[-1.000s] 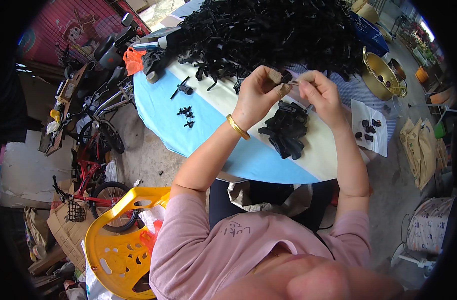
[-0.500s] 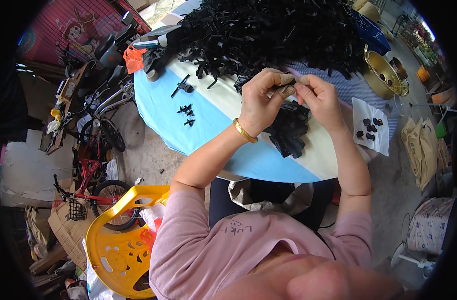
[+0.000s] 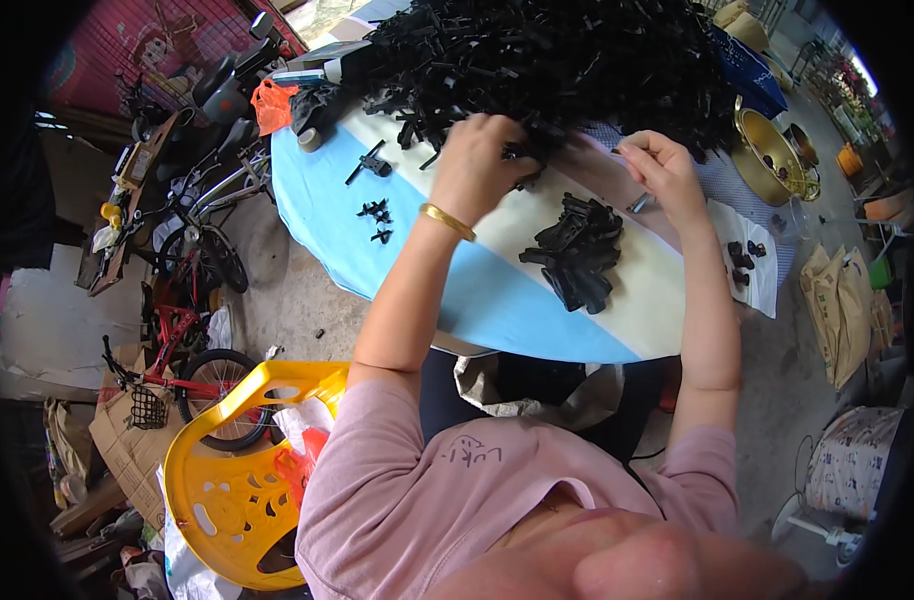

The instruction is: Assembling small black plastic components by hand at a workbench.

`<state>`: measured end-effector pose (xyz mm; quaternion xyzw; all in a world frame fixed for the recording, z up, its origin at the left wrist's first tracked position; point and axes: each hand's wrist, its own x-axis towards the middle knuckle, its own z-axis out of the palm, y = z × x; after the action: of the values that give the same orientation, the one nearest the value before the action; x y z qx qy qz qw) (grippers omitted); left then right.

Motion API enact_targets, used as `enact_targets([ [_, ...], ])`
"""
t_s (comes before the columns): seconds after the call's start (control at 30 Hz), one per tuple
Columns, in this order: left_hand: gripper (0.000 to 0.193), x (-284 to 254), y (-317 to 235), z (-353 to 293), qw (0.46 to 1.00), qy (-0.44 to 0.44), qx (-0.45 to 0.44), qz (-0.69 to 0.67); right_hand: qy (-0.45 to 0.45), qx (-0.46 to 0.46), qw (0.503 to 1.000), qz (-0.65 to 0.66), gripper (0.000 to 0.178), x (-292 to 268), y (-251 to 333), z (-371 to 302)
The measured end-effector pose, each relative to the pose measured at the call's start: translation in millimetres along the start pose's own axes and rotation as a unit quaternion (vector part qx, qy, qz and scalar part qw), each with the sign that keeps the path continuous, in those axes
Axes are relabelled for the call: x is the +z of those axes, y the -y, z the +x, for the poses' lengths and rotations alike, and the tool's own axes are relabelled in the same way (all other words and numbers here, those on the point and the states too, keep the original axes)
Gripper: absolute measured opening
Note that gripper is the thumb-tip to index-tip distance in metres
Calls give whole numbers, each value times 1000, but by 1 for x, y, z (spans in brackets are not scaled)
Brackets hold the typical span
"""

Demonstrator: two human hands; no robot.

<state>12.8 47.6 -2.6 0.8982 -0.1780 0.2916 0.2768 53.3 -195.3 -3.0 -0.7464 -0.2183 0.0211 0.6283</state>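
My left hand (image 3: 480, 170), with a gold bangle at the wrist, is at the near edge of a big heap of black plastic pieces (image 3: 547, 70). Its fingers curl downward, blurred and partly hidden, with black parts around them. Raised to the right, my right hand (image 3: 665, 178) has thumb and fingers pinched together; what they hold, if anything, is too small to make out. A thin bluish object (image 3: 638, 203) shows just under that hand. Between my forearms lies a smaller pile of black plastic parts (image 3: 577, 255) on the blue and cream tabletop (image 3: 477, 310).
Left on the table are a black part (image 3: 374, 163), several small black bits (image 3: 375, 212), a tape roll (image 3: 309, 140) and an orange bag (image 3: 272, 105). Rightward, a white sheet (image 3: 762, 285) carries dark pieces, near a gold pot (image 3: 755, 165). A yellow chair (image 3: 217, 420) stands beside me.
My hands were together over the smaller pile and have separated. The left moved left to the heap's edge; the right shifted slightly right, still pinched.
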Motion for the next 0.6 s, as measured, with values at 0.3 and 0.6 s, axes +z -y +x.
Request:
enact_targets([
  [0.3,25,5,3,2,994,83,-70,-30,7,-110,990,-85,17,23,15,-14],
  [0.6,29,7,-24,6,838,161,-194,-485,19,-322,933,-157,18,31,27,-17],
])
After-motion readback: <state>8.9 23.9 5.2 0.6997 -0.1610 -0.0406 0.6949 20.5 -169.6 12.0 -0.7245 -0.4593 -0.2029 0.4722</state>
